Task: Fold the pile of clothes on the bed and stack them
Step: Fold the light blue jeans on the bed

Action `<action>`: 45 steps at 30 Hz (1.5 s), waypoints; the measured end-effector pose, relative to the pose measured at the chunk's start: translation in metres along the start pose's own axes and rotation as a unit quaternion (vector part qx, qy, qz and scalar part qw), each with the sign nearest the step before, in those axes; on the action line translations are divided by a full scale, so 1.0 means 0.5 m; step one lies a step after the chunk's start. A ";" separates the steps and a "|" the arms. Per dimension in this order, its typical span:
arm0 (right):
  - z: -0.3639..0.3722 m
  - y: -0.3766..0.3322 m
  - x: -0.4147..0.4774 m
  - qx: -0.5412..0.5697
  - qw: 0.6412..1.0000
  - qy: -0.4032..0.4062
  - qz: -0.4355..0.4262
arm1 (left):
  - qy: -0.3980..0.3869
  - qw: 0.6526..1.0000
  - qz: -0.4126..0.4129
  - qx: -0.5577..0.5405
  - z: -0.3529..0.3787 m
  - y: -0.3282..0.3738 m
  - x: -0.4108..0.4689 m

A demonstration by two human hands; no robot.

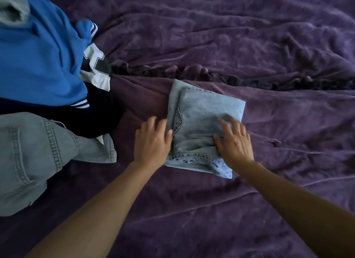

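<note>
left hand [151,142], fingers relaxed, touches the side of the folded jeans [203,111], right hand [235,142] presses spread fingers on top, clothes pile [38,65] at the left edge of the bed [269,46].

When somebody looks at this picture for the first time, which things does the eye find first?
The folded light-blue jeans lie mid-frame on the purple bedspread, with the left hand against their left edge and the right hand flat on top. At far left, a bright blue top crowns the unfolded pile, with a pale denim garment nearer the camera.
</note>
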State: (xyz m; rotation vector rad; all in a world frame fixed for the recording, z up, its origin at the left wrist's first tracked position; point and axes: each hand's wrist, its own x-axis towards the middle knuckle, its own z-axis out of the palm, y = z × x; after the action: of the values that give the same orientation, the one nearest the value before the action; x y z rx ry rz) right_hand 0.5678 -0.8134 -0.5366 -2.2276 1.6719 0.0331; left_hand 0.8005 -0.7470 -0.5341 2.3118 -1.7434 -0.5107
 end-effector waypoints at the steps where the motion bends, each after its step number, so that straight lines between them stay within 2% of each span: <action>1: 0.010 0.027 0.000 -0.018 0.999 -0.017 0.041 | -0.004 1.000 0.007 0.008 0.015 0.029 0.011; 3: 0.035 0.054 0.004 -0.021 0.995 -0.030 0.088 | -0.035 0.999 0.010 0.037 0.054 0.071 0.034; 6: 0.078 0.050 0.011 0.032 0.992 -0.026 0.119 | -0.068 0.995 0.010 0.068 0.116 0.065 0.060; 11: 0.127 0.032 0.019 0.117 0.978 0.023 0.170 | -0.040 0.993 0.027 0.107 0.159 0.021 0.070; 15: 0.113 0.027 0.016 0.206 0.948 0.043 0.241 | -0.024 0.998 0.030 0.046 0.129 0.052 0.067; 18: 0.075 0.028 -0.014 0.216 0.946 0.056 0.237 | -0.037 0.999 0.003 -0.020 0.094 0.096 0.052; 24: 0.000 0.100 -0.153 0.205 0.944 0.034 0.256 | -0.088 0.996 0.025 -0.018 0.047 0.223 -0.060; 35: -0.184 0.487 -0.561 0.195 0.926 0.048 0.318 | -0.154 0.981 0.112 -0.041 0.107 0.671 -0.355; 45: -0.416 0.928 -0.798 0.150 0.930 0.107 0.317 | -0.166 0.949 0.195 -0.184 0.183 1.147 -0.527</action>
State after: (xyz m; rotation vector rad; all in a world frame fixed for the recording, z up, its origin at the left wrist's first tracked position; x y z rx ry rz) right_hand -0.0256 -0.6159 -0.3738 -1.4406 2.2717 -0.2934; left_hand 0.1914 -0.6531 -0.3710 1.6452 -1.9754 -1.0846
